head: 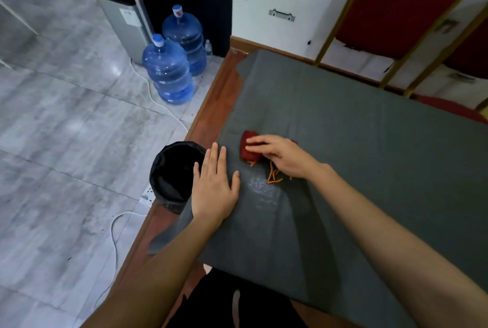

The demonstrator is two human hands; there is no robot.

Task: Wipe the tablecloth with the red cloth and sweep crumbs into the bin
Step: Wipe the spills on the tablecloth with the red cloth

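Grey tablecloth [356, 142] covers most of a wooden table [211, 105], and near its left edge the task is going on. The red cloth [247, 152] lies bunched on the tablecloth, a little inward from this edge. The right hand [280, 156] is on top of it with the fingers curved over it, and holds it down against the fabric. Just beside it, towards the near edge, lie the crumbs [273, 175]: thin orange sticks, partly hidden under the same hand. A shiny patch [260, 185], maybe wet, is next to them.

The left hand [215, 187] is apart from the right one. It rests flat with straight fingers on the tablecloth at the left edge. Behind it, off this edge, stands the bin [182, 144] with a black liner, its mouth lower than the table top.

I think several things can go wrong. The flat left hand lies between the crumbs and the bin, so a sweep may pile the sticks against it. If this hand lifts, the loose tablecloth can slide and fold under the wiping. Sticks pushed too fast, or to the side of the bin mouth, would fall on the tiled floor [66, 121]. The shiny patch may also catch small pieces.
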